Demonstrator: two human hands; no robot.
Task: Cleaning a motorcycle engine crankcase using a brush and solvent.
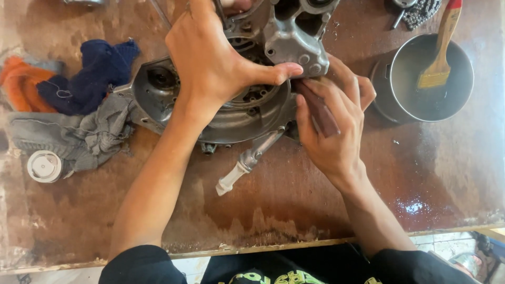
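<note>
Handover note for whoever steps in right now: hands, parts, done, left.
Left hand: flat on the metal engine casing, thumb stretched along its edge, pinning it to the brown worktable.
Right hand: wrapped around a dark reddish-brown tool, tip pressed to the casing edge under the left thumb.
Nearby: lever arm sticks out below the casing; rags and a small white cap on the left; round metal pan with a paintbrush on the right.
Done: casing held down, tool in contact.
Left: work at that edge is underway; how far along cannot be told.
</note>
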